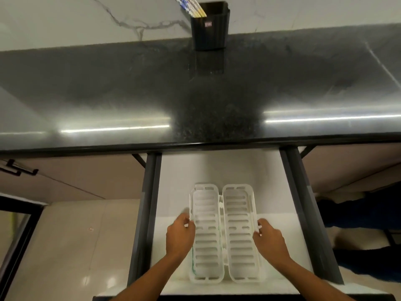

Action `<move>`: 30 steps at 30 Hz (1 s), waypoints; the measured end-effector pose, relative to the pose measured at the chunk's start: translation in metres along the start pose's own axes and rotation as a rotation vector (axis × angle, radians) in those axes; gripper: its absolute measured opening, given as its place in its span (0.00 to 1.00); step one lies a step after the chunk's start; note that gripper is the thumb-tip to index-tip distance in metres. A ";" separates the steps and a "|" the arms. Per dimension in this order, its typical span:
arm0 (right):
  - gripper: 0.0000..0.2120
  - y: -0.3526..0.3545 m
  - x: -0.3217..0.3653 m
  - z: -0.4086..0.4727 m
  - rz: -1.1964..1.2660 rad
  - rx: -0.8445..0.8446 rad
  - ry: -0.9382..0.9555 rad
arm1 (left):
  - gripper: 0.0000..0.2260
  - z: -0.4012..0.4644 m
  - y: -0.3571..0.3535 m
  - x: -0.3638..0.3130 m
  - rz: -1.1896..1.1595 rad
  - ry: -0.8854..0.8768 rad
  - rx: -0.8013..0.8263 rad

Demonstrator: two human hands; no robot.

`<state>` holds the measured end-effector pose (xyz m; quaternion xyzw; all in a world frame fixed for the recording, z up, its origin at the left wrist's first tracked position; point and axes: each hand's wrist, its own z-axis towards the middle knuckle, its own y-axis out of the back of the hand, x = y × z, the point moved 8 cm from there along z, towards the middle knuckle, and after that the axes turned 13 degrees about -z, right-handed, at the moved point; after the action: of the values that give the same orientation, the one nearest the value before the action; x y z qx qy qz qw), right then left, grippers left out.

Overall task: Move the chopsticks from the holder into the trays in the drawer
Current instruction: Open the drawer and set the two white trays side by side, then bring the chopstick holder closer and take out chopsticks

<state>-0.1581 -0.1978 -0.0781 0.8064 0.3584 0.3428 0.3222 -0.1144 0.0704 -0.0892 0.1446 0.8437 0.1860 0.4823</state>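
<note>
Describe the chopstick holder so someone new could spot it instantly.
Look along the dark countertop to its back edge at the marble wall. The chopstick holder is the black ribbed cup there, alone, with patterned chopsticks leaning out its left side.

Two bare, sleeveless forearms (149, 276)

We see a dark speckled surface (130, 88) with bright streaks of reflected light, backed by a white marble-veined wall (86, 16). Below it, pale glossy floor tiles (82, 246), a black handle (16, 169) at left, and blue cloth (368, 211) at right.
</note>
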 end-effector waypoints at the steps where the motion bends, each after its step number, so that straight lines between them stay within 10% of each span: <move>1: 0.08 0.002 0.001 -0.001 -0.002 0.011 -0.012 | 0.04 0.002 0.003 0.000 0.022 0.005 -0.024; 11: 0.14 0.100 0.056 0.018 0.053 -0.313 0.056 | 0.13 0.004 0.055 -0.120 0.076 -0.635 -0.231; 16: 0.03 0.188 0.129 0.038 0.247 -0.569 0.284 | 0.15 0.050 0.101 -0.214 -0.263 -0.682 -0.376; 25: 0.07 0.332 0.243 0.108 0.506 -0.530 0.478 | 0.15 0.153 0.178 -0.361 -0.413 -0.595 -0.436; 30: 0.39 0.371 0.266 0.187 0.638 -0.402 0.454 | 0.22 0.228 0.188 -0.409 -0.498 -0.551 -0.369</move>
<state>0.2561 -0.2347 0.1874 0.7023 0.0796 0.6564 0.2637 0.2971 0.1037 0.2004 -0.1086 0.6449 0.1662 0.7380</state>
